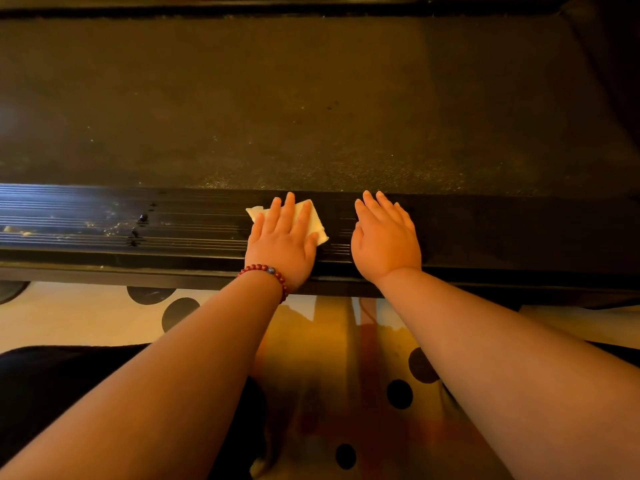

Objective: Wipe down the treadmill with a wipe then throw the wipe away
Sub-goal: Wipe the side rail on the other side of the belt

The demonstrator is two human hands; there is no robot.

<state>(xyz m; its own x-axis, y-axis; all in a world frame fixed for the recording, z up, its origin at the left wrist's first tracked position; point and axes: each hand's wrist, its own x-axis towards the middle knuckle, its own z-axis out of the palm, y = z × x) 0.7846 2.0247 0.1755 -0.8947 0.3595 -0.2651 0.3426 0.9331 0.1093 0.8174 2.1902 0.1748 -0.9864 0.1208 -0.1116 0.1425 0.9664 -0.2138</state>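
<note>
Now left hand (282, 233), fingers spread flat, presses the wipe (313, 220) onto the treadmill's ribbed side rail (138, 223). Right hand (386, 237) rests flat, empty, just beside it. Crumbs (20, 231) lie well left of the press: best sweep along the ribs, pressure even.

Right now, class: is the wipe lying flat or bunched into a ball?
Flat. The wipe lies on the ribbed side rail, pressed under the left hand, fingers straight; corners show beside it.
</note>
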